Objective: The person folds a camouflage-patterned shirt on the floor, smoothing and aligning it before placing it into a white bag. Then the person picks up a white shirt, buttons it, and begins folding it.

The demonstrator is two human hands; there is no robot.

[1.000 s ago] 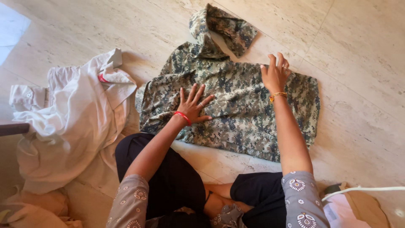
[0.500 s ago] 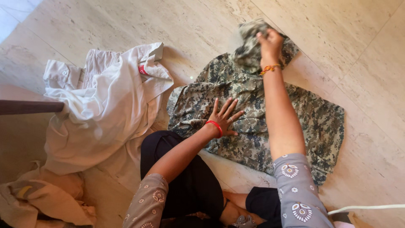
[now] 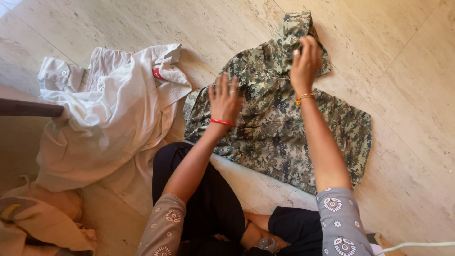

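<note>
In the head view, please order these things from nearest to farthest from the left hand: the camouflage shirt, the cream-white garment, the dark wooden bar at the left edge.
Measured from the left hand:
1. Camouflage shirt, directly under the palm.
2. Cream-white garment, crumpled on the floor to its left.
3. Dark wooden bar, at the far left edge.

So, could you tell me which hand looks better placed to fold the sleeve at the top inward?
Probably the right hand: it already grips the camouflage shirt there, while the left hand lies flat mid-shirt.

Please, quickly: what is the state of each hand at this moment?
Left hand: open, palm flat on the green-grey camouflage fabric garment.
Right hand: closed, fingers gripping the same garment near its hood.
</note>
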